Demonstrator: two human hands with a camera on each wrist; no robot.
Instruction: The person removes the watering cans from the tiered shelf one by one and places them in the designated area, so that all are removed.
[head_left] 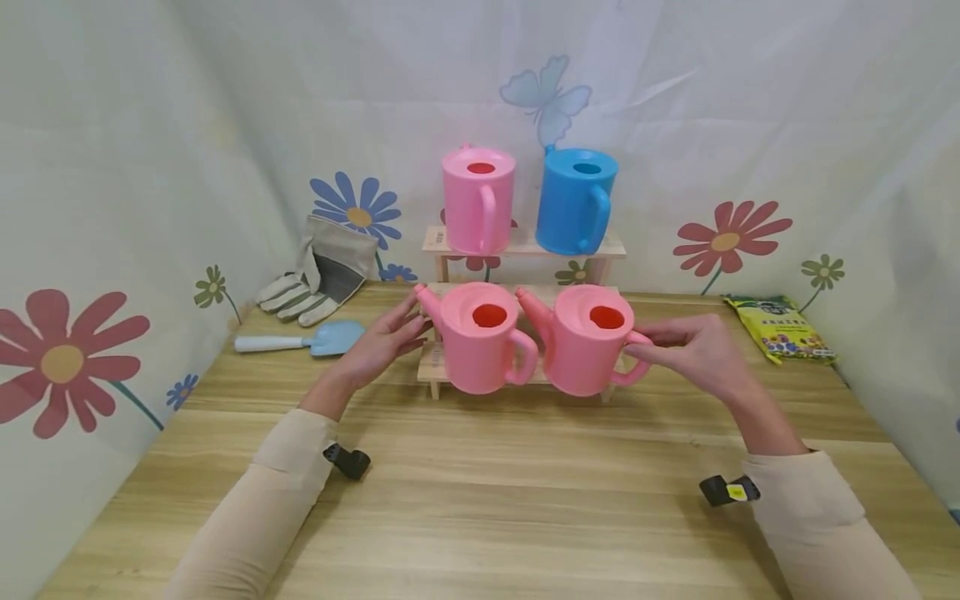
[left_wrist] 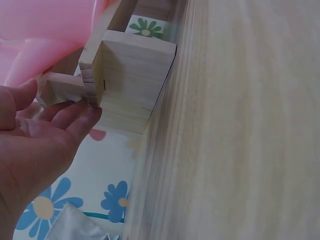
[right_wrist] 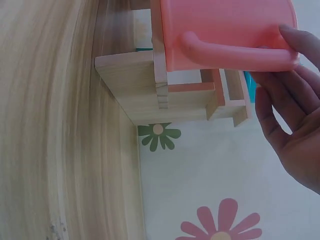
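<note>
Two pink watering cans stand side by side on the lower step of a small wooden rack (head_left: pixel 432 367), spouts pointing left. My right hand (head_left: pixel 701 354) pinches the handle of the right-hand watering can (head_left: pixel 585 362) between thumb and fingers; the right wrist view shows this grip on the handle (right_wrist: pixel 240 57). At the rack's left end, my left hand (head_left: pixel 382 342) has its fingers extended, beside the spout of the other front watering can (head_left: pixel 480 358). In the left wrist view those fingertips (left_wrist: pixel 90 117) are right at the step's wooden end (left_wrist: pixel 92 75).
On the upper step stand a lighter pink watering can (head_left: pixel 465 208) and a blue watering can (head_left: pixel 566 204). To the left lie a work glove (head_left: pixel 330 267) and a blue trowel (head_left: pixel 335 338) with a white handle. A yellow packet (head_left: pixel 780 327) lies at the back right.
</note>
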